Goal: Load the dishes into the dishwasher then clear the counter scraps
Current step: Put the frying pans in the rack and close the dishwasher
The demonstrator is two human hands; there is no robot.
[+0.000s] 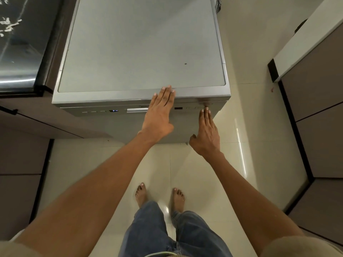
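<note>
A grey freestanding dishwasher [141,52] stands in front of me with its door closed. Its control strip carries a small lit display [115,110] and a silver handle [136,110]. My left hand [160,112] lies flat with straight fingers over the top front edge and the handle area. My right hand [206,130] reaches with straight fingers to the right end of the control strip, fingertips touching it. No dishes are in view.
A dark glossy counter [20,43] with pale scraps on it lies at the left, above brown cabinets [22,156]. More cabinets [319,108] with a white top line the right. My bare feet stand on a cream tiled floor [196,164].
</note>
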